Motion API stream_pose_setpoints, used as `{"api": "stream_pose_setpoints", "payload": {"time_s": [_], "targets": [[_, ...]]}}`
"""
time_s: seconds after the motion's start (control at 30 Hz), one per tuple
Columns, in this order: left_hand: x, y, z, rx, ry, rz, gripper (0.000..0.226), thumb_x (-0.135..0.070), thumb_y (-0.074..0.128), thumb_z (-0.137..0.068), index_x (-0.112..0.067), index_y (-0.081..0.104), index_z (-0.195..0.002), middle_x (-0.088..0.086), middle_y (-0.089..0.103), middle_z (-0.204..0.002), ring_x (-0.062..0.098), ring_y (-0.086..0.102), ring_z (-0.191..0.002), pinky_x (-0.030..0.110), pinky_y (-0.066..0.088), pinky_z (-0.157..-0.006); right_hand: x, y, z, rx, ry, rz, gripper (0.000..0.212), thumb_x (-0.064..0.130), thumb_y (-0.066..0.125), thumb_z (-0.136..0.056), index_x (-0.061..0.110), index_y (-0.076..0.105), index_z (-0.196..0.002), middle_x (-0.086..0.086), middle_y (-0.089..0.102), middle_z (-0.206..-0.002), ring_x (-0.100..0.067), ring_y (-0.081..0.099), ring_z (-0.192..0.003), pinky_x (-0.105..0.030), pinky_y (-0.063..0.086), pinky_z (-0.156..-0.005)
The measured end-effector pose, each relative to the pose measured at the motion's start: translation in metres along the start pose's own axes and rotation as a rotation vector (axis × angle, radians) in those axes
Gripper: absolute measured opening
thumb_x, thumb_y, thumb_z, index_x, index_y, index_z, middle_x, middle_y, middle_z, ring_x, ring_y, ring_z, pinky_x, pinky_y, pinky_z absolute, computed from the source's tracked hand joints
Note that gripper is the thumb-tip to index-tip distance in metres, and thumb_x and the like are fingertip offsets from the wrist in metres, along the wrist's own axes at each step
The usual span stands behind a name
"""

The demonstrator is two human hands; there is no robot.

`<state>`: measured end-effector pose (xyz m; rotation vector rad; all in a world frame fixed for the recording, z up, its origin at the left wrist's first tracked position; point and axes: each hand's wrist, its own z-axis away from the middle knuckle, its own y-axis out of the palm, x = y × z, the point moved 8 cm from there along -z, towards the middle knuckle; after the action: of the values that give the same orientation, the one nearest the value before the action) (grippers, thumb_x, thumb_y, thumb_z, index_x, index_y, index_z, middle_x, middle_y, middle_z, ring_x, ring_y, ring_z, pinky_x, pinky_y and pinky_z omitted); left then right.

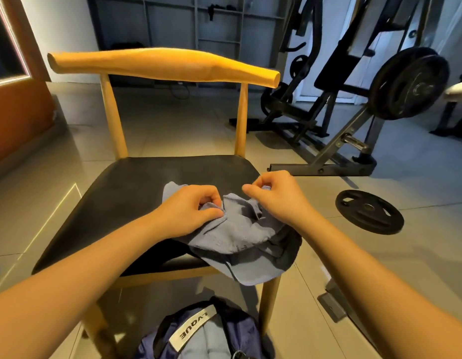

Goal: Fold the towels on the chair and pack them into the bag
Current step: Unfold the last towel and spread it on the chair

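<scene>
A crumpled blue-grey towel (240, 237) lies on the black seat of a wooden chair (136, 193), its lower part hanging over the seat's front right corner. My left hand (191, 208) pinches a fold of the towel near its left edge. My right hand (274, 195) has curled fingers on the towel's upper right edge. A dark blue bag (206, 332) with a white label strap sits open on the floor under the chair's front, with pale blue cloth inside it.
A loose black weight plate (368, 212) lies on the tiled floor to the right of the chair. A weight machine (354, 99) with a loaded plate stands behind it. An orange wall panel (17, 112) is at the far left.
</scene>
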<state>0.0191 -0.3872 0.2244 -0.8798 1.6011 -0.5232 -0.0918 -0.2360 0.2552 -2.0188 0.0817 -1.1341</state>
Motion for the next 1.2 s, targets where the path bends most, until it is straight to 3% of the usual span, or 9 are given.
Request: {"api": "stream_pose_setpoints", "payload": {"time_s": [0.13, 0.27, 0.43, 0.63, 0.73, 0.83, 0.97, 1.07, 1.2], "targets": [[0.012, -0.001, 0.006, 0.033, -0.084, 0.123, 0.006, -0.021, 0.071, -0.095, -0.024, 0.073, -0.091, 0.006, 0.074, -0.080, 0.026, 0.067, -0.077, 0.037, 0.052, -0.073, 0.013, 0.037, -0.026, 0.154, -0.021, 0.281, 0.035, 0.048, 0.078, -0.080, 0.016, 0.074, -0.066, 0.002, 0.060, -0.058, -0.013, 0.056, -0.059, -0.029, 0.041, -0.053], [0.022, -0.010, 0.011, -0.003, -0.163, 0.253, 0.008, -0.012, 0.074, -0.092, -0.018, 0.079, -0.090, 0.007, 0.077, -0.079, 0.014, 0.072, -0.077, 0.018, 0.053, -0.073, 0.008, 0.062, -0.037, 0.318, -0.045, 0.328, 0.032, 0.035, 0.076, -0.085, 0.008, 0.071, -0.067, -0.006, 0.063, -0.059, -0.019, 0.055, -0.059, -0.033, 0.043, -0.055], [0.021, -0.026, 0.014, -0.078, -0.168, 0.433, 0.006, -0.009, 0.077, -0.088, -0.009, 0.080, -0.094, -0.002, 0.079, -0.096, 0.008, 0.074, -0.088, 0.020, 0.057, -0.080, 0.016, 0.044, -0.034, 0.378, -0.011, -0.169, 0.016, 0.016, 0.067, -0.096, 0.001, 0.069, -0.091, -0.008, 0.068, -0.085, -0.013, 0.062, -0.083, -0.030, 0.050, -0.080], [0.010, -0.045, 0.007, -0.122, -0.100, 0.579, 0.012, -0.011, 0.070, -0.093, -0.015, 0.082, -0.092, -0.013, 0.071, -0.125, 0.001, 0.065, -0.115, 0.026, 0.051, -0.098, 0.025, 0.030, -0.008, 0.578, 0.095, -0.674, 0.008, 0.002, 0.056, -0.099, 0.003, 0.064, -0.097, 0.000, 0.051, -0.063, -0.010, 0.042, -0.053, -0.019, 0.038, -0.051], [0.008, -0.038, 0.002, -0.110, -0.112, 0.503, 0.010, -0.013, 0.072, -0.093, -0.016, 0.082, -0.092, -0.012, 0.072, -0.121, -0.002, 0.067, -0.109, 0.023, 0.051, -0.092, 0.016, 0.034, -0.009, 0.514, 0.126, -0.422, 0.010, 0.006, 0.059, -0.098, 0.003, 0.068, -0.095, -0.003, 0.059, -0.066, -0.012, 0.051, -0.060, -0.022, 0.046, -0.059], [0.029, -0.038, 0.000, -0.117, -0.223, 0.384, 0.008, -0.008, 0.076, -0.087, -0.014, 0.082, -0.087, -0.006, 0.079, -0.100, 0.007, 0.072, -0.099, 0.036, 0.055, -0.097, 0.009, 0.036, -0.021, 0.319, 0.072, -0.066, 0.014, 0.017, 0.067, -0.095, 0.008, 0.075, -0.089, -0.009, 0.072, -0.082, -0.013, 0.061, -0.075, -0.026, 0.051, -0.070], [0.041, -0.027, 0.013, 0.183, -0.239, 0.291, 0.009, -0.013, 0.080, -0.086, -0.015, 0.084, -0.093, 0.003, 0.080, -0.098, 0.023, 0.073, -0.102, 0.046, 0.051, -0.106, 0.024, 0.048, -0.031, 0.223, -0.049, 0.114, 0.032, 0.041, 0.076, -0.087, 0.013, 0.075, -0.070, 0.001, 0.057, -0.056, -0.008, 0.049, -0.055, -0.027, 0.042, -0.055], [0.041, -0.026, 0.020, 0.215, -0.229, 0.285, 0.010, -0.017, 0.080, -0.087, -0.019, 0.084, -0.096, 0.006, 0.079, -0.098, 0.025, 0.073, -0.102, 0.046, 0.052, -0.105, 0.027, 0.066, -0.038, 0.247, -0.007, 0.285, 0.044, 0.057, 0.077, -0.078, 0.015, 0.072, -0.064, 0.003, 0.059, -0.055, -0.016, 0.057, -0.057, -0.035, 0.045, -0.053], [0.042, -0.030, 0.024, 0.207, -0.237, 0.296, 0.007, -0.020, 0.078, -0.089, -0.019, 0.083, -0.095, 0.012, 0.079, -0.094, 0.028, 0.073, -0.097, 0.041, 0.054, -0.102, 0.022, 0.092, -0.044, 0.269, 0.038, 0.488, 0.035, 0.045, 0.074, -0.079, 0.013, 0.064, -0.070, -0.001, 0.059, -0.061, -0.023, 0.059, -0.062, -0.029, 0.038, -0.051]]}}
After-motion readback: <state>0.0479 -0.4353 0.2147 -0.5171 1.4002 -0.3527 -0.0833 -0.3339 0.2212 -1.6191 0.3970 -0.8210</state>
